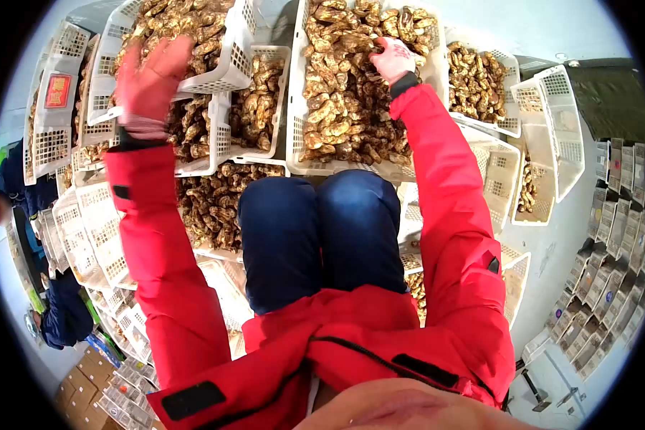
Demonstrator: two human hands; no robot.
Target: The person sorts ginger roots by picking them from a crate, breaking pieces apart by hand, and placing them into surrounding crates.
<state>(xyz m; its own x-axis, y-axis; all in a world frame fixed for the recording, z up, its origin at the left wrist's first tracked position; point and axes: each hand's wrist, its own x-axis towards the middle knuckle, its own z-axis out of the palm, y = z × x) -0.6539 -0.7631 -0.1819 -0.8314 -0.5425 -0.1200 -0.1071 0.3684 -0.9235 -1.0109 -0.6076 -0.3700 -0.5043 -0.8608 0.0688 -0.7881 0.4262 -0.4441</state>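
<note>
My left hand [150,79], in a reddish glove, is held over the upper-left white plastic crate [233,61], its fingers spread and nothing in them. Knobbly, elongated, golden-brown pieces [186,25] fill that crate; I cannot make out their exact kind. Over the large middle crate [295,136], my right hand [394,61] wears a pale glove with red marks. Its fingers are bent down into the heap of similar brown pieces [344,93] and seem closed on one. The fingertips are partly hidden.
Smaller crates of brown pieces stand at the right [476,82] and below the left crate [218,204]. Tilted white crates [559,132] lie farther right. Stacked trays [609,251] line the right side. A person in dark clothes [64,312] is at the far left, near cardboard boxes [86,380].
</note>
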